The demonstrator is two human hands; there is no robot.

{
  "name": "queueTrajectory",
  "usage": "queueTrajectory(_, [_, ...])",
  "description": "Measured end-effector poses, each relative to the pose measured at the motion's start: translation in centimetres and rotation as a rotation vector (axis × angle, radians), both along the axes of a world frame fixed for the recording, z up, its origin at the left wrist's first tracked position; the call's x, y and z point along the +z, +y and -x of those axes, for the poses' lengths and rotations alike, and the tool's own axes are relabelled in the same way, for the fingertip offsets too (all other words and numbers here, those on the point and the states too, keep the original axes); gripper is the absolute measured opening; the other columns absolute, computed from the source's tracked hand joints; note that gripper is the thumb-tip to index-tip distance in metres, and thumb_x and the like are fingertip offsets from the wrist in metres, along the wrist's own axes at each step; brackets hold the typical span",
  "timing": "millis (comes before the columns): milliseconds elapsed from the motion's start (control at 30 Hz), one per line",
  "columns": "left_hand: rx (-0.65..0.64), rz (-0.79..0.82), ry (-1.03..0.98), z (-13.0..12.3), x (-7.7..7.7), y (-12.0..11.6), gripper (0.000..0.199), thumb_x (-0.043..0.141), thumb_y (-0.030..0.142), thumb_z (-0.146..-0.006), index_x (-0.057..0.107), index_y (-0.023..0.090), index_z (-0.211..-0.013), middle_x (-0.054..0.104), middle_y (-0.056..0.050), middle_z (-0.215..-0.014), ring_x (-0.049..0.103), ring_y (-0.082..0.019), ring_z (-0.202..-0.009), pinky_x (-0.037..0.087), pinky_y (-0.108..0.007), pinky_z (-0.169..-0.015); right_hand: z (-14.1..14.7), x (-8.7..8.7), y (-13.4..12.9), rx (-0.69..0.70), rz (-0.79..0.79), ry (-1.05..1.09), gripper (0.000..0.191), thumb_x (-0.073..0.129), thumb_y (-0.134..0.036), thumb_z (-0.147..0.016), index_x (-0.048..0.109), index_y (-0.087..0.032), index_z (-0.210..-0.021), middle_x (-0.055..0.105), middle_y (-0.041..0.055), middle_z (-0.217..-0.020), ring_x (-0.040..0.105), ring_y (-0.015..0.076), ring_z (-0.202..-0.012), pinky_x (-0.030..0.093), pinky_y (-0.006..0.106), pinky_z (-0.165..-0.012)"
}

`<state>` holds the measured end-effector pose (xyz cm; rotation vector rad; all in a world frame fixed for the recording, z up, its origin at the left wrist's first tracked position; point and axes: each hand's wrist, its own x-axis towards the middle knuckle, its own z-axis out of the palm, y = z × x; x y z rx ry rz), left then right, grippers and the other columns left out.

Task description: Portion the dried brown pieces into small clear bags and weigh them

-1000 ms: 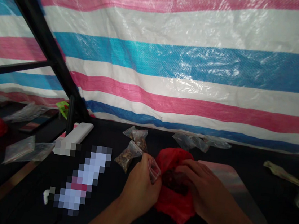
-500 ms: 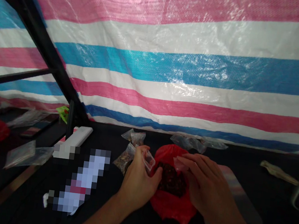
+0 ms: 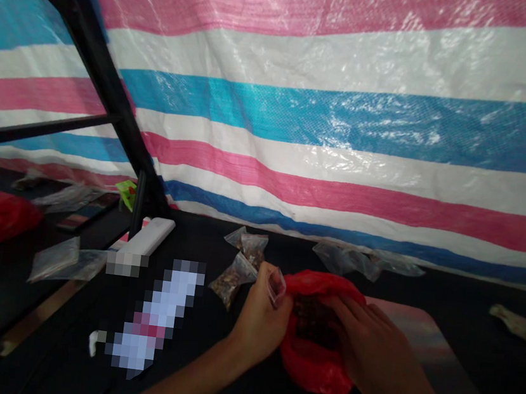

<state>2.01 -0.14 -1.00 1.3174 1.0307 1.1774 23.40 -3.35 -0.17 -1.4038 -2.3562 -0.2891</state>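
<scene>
My left hand (image 3: 264, 315) is closed round a small clear plastic bag (image 3: 275, 286), its mouth open and facing up. Right beside it lies an open red plastic bag (image 3: 318, 371) with dark, crumbly material (image 3: 312, 321) inside. My right hand (image 3: 372, 344) reaches into the red bag from the right; its fingertips are hidden in the dark contents, so what they hold cannot be made out. Several small zip bags filled with brownish bits, one of them a filled bag (image 3: 228, 284), lie just left of my left hand.
Flat clear bags (image 3: 349, 259) lie at the back edge. A grey laptop-like slab (image 3: 439, 359) is under my right forearm. Leftward are a white box (image 3: 155, 238), a blurred-out item (image 3: 156, 321), an earbud (image 3: 93, 342), another red bag (image 3: 6, 216) and a black metal frame (image 3: 100, 75).
My right hand has gone down from above the red bag into it, and the bag's rim has shifted around it. The camera view has turned slightly left.
</scene>
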Motion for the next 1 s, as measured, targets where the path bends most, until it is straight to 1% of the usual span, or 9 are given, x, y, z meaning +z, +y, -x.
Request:
queueTrajectory(100, [0.010,0.070,-0.122,-0.2,0.5,-0.1,0.023,0.063,0.024,-0.090,0.040,0.024,-0.089,0.048,0.006,-0.078,0.046,-0.011,-0.067,0.040,-0.022,-0.063,0.5,0.4,-0.2,0.018,0.030,0.046,0.036,0.054,-0.007,-0.088,0.065,-0.026,-0.117,0.079,0.0046,-0.107,0.075,0.0256,-0.093,0.053,0.043,-0.084])
queueTrajectory(167, [0.011,0.109,-0.181,-0.2,0.8,-0.1,0.025,0.066,0.029,-0.089,0.042,0.023,-0.088,0.050,0.005,-0.079,0.048,-0.011,-0.069,0.043,-0.023,-0.065,0.8,0.4,-0.2,0.004,0.041,0.066,0.027,0.062,-0.014,-0.089,0.065,-0.026,-0.113,0.080,0.0046,-0.106,0.075,0.0273,-0.093,0.053,0.043,-0.083])
queueTrajectory(233, [0.010,0.143,-0.215,-0.1,0.9,0.0,0.028,0.070,0.032,-0.086,0.044,0.023,-0.088,0.051,0.005,-0.079,0.049,-0.012,-0.069,0.044,-0.023,-0.065,1.1,0.2,-0.3,-0.019,0.030,0.064,0.023,0.067,-0.019,-0.090,0.065,-0.025,-0.112,0.080,0.0052,-0.105,0.075,0.0286,-0.093,0.054,0.043,-0.080])
queueTrajectory(367, [-0.023,0.126,-0.255,-0.1,1.3,-0.1,0.031,0.075,0.029,-0.081,0.045,0.023,-0.086,0.053,0.004,-0.079,0.053,-0.014,-0.074,0.045,-0.024,-0.069,1.1,-0.7,-0.1,-0.029,-0.025,0.030,0.027,0.066,-0.024,-0.094,0.063,-0.024,-0.120,0.079,0.0076,-0.112,0.075,0.0292,-0.097,0.056,0.044,-0.083])
queueTrajectory(467, [-0.071,0.094,-0.290,-0.1,1.6,-0.3,0.024,0.071,0.023,-0.080,0.050,0.022,-0.091,0.058,0.001,-0.089,0.058,-0.016,-0.084,0.048,-0.027,-0.078,0.8,-1.3,0.0,-0.035,-0.095,-0.006,0.031,0.060,-0.029,-0.099,0.062,-0.020,-0.129,0.079,0.0112,-0.118,0.075,0.0299,-0.099,0.056,0.045,-0.085])
queueTrajectory(533, [-0.104,0.108,-0.305,-0.1,1.8,-0.4,0.023,0.069,0.020,-0.079,0.051,0.022,-0.094,0.060,-0.001,-0.094,0.059,-0.017,-0.088,0.048,-0.028,-0.082,0.7,-1.5,0.0,-0.049,-0.106,-0.028,0.030,0.057,-0.031,-0.101,0.063,-0.020,-0.128,0.078,0.0119,-0.119,0.075,0.0305,-0.102,0.056,0.045,-0.087])
queueTrajectory(667, [-0.165,0.188,-0.304,-0.1,1.5,-0.1,0.024,0.069,0.019,-0.077,0.048,0.022,-0.087,0.057,0.001,-0.086,0.056,-0.015,-0.081,0.045,-0.026,-0.075,0.8,-1.3,-0.2,-0.066,-0.064,-0.009,0.023,0.058,-0.030,-0.100,0.068,-0.023,-0.120,0.079,0.0080,-0.113,0.074,0.0293,-0.101,0.054,0.046,-0.089])
queueTrajectory(833, [-0.136,0.212,-0.309,0.0,1.2,0.1,0.023,0.066,0.020,-0.080,0.043,0.022,-0.085,0.050,0.003,-0.082,0.048,-0.013,-0.075,0.040,-0.025,-0.069,1.0,-0.9,-0.4,-0.094,-0.075,0.006,0.021,0.058,-0.029,-0.098,0.070,-0.021,-0.113,0.079,0.0103,-0.109,0.072,0.0311,-0.102,0.050,0.049,-0.096])
queueTrajectory(1000, [-0.156,0.228,-0.310,0.2,1.8,0.1,0.023,0.066,0.021,-0.081,0.044,0.022,-0.087,0.049,0.004,-0.083,0.047,-0.013,-0.076,0.041,-0.024,-0.071,1.2,-0.4,-0.5,-0.110,-0.004,0.068,0.026,0.062,-0.025,-0.094,0.068,-0.021,-0.119,0.077,0.0101,-0.117,0.070,0.0308,-0.111,0.049,0.049,-0.100])
